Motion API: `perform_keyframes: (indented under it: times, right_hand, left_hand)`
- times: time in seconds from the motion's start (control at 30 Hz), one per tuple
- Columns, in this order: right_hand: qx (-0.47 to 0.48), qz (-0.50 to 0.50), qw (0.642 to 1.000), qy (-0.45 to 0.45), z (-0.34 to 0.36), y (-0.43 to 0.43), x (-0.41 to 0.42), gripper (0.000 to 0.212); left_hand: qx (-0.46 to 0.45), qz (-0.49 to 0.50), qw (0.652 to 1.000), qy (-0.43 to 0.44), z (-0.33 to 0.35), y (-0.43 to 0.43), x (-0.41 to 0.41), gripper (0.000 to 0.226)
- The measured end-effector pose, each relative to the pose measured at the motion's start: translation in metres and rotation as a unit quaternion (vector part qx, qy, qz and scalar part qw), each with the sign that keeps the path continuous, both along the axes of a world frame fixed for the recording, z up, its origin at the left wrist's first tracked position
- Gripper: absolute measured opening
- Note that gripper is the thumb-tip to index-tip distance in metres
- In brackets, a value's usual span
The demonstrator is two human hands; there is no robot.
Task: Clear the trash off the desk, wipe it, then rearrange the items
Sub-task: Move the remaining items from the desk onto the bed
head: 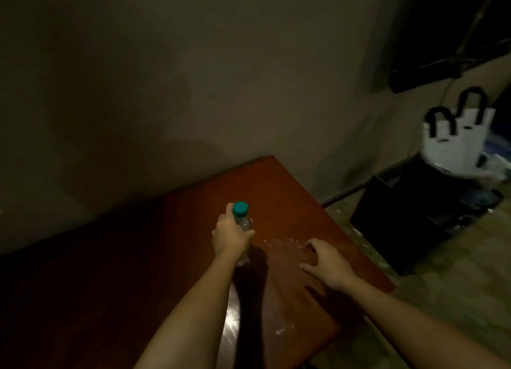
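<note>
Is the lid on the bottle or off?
On. The green cap sits on top of the bottle that the left hand grips.

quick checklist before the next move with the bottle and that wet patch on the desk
1. Left hand has a firm grip on the clear bottle: ok, fingers wrapped round its upper part.
2. Teal cap on the bottle: ok, in place; tightness cannot tell.
3. Right hand free: ok, open, fingers spread on the desk.
4. Wet patch wiped: not ok, water shines beside the right hand.
5. Cloth at hand: not ok, none in view.
6. Bottle upright: ok, its base near the desk; contact cannot tell.
</note>
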State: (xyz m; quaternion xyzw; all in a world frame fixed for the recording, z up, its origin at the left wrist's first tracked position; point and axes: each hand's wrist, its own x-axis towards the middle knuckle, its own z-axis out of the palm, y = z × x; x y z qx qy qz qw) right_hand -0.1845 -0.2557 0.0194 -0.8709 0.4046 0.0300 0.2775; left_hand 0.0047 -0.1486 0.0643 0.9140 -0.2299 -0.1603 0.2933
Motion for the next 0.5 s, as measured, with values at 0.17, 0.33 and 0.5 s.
perform_keyframes:
  times: [0.17, 0.33, 0.5]
  right_hand:
    - [0.019, -0.073, 0.997, 0.023, 0.005, 0.05, -0.086, 0.058]
    - [0.043, -0.177, 0.983, -0.005, 0.011, 0.087, -0.18, 0.055]
    - [0.041, -0.295, 0.955, -0.015, 0.021, 0.117, -0.28, 0.062]
  left_hand:
    - [0.003, -0.098, 0.995, -0.011, -0.004, 0.016, -0.066, 0.078]
    - [-0.018, -0.23, 0.973, -0.008, -0.003, 0.004, -0.149, 0.074]
    - [-0.005, -0.357, 0.934, 0.028, -0.004, -0.012, -0.251, 0.078]
